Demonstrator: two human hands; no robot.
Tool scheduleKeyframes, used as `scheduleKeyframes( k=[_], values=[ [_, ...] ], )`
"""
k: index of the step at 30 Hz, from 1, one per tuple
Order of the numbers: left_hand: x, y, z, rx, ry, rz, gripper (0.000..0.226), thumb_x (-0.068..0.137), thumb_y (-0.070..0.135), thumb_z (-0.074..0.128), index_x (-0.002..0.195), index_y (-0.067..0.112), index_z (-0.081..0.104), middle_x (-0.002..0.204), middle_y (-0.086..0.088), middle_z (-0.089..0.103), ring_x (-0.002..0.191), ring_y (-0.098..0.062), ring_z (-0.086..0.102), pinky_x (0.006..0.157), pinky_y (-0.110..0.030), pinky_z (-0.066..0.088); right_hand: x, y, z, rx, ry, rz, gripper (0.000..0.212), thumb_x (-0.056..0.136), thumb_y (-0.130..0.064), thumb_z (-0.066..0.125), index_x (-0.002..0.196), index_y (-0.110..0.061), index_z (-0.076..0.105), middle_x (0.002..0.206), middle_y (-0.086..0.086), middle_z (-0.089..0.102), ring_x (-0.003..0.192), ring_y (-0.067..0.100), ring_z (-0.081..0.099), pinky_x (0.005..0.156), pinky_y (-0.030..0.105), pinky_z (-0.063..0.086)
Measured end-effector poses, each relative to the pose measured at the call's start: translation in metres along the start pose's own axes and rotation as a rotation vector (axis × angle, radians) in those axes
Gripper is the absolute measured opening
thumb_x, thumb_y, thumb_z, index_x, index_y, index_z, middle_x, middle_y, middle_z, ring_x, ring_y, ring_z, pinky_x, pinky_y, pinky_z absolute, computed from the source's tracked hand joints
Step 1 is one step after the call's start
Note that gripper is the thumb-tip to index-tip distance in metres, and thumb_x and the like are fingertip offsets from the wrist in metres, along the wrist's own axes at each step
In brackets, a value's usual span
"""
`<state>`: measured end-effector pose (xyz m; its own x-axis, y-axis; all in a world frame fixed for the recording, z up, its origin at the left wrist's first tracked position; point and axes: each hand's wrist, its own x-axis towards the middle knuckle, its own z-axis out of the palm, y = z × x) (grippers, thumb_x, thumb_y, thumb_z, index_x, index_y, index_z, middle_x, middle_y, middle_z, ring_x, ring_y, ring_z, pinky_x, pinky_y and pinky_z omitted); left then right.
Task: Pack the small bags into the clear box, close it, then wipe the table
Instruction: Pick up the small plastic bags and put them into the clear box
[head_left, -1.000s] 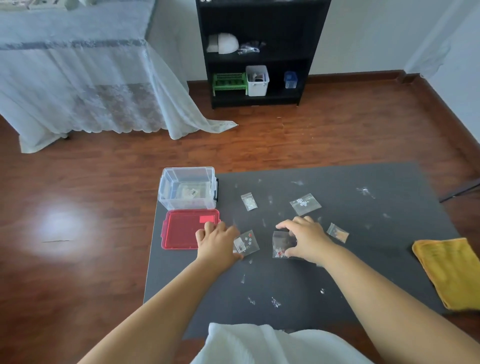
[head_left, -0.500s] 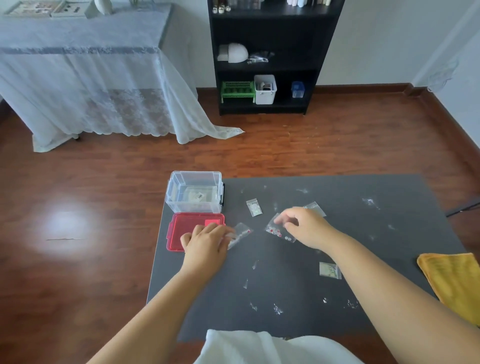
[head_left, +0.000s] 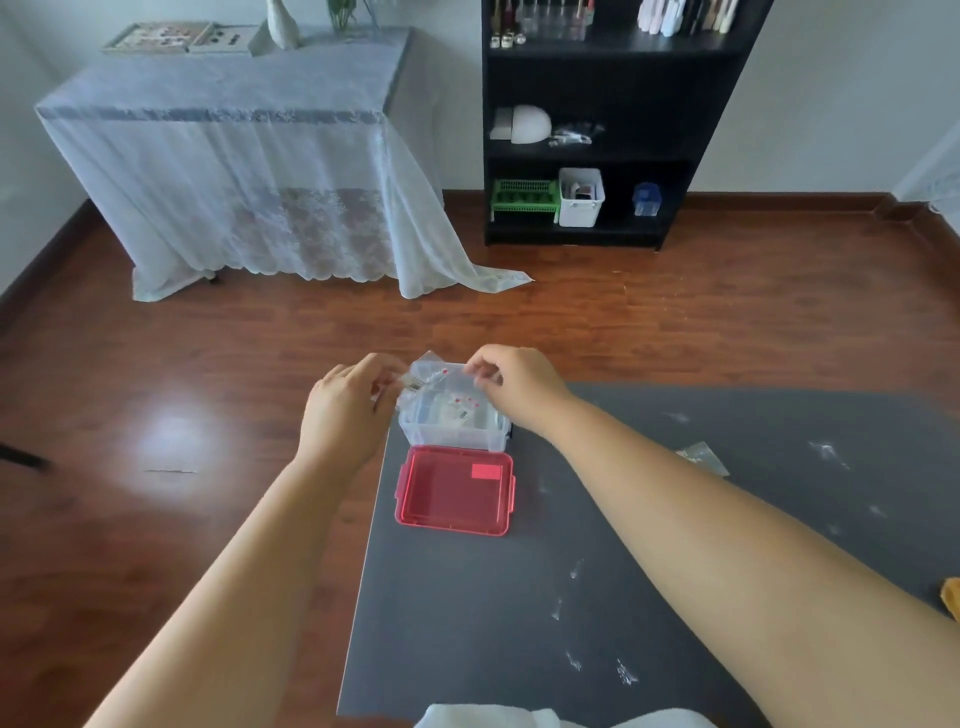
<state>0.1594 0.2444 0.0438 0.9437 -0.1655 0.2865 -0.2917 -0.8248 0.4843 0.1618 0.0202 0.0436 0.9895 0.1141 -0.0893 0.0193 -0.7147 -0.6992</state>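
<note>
Since half a second ago I see both hands have moved from the dark grey table (head_left: 649, 597) up to the clear plastic box (head_left: 451, 434). The left hand (head_left: 345, 415) pinches a small transparent bag (head_left: 410, 383) at its fingertips, just over the box's left edge. The right hand (head_left: 514, 387) pinches another small clear bag with red dots (head_left: 441, 375) over the opening. More small bags already lie inside. The red flat lid (head_left: 454, 491) lies below both hands, touching the box. One small bag (head_left: 704, 457) lies beside the right forearm
</note>
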Motion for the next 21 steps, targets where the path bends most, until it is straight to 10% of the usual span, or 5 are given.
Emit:
scheduleKeyframes(
  k=[6, 12, 21],
  values=[
    [0.004, -0.018, 0.007, -0.073, -0.074, -0.063, 0.015, 0.088, 0.021, 0.066, 0.1, 0.028, 0.068, 0.082, 0.014, 0.068, 0.081, -0.018, 0.057, 0.07, -0.031, 0.048, 0.033, 0.003, 0.036, -0.259, -0.201, 0.164, 0.039, 0.09, -0.007, 0.043, 0.1, -0.042, 0.057, 0.098, -0.007, 0.067, 0.11, 0.018, 0.05, 0.095, 0.039, 0.031],
    [0.012, -0.021, 0.019, -0.11, -0.1, -0.066, 0.019, 0.091, 0.017, 0.057, 0.105, 0.023, 0.069, 0.083, 0.005, 0.071, 0.082, -0.021, 0.052, 0.072, -0.035, 0.049, 0.044, 0.009, 0.054, -0.354, -0.334, 0.29, 0.054, 0.094, -0.013, 0.038, 0.128, -0.052, 0.048, 0.145, 0.007, 0.041, 0.139, 0.033, 0.02, 0.101, 0.039, 0.026],
    [0.034, -0.015, 0.043, -0.068, -0.252, -0.026, 0.024, 0.093, 0.013, 0.052, 0.106, 0.023, 0.069, 0.09, 0.006, 0.072, 0.093, -0.024, 0.055, 0.075, -0.033, 0.046, 0.001, 0.029, 0.021, -0.172, 0.068, 0.12, 0.045, 0.09, -0.005, 0.052, 0.13, -0.024, 0.059, 0.12, 0.001, 0.058, 0.114, 0.025, 0.045, 0.097, 0.039, 0.038]
  ],
)
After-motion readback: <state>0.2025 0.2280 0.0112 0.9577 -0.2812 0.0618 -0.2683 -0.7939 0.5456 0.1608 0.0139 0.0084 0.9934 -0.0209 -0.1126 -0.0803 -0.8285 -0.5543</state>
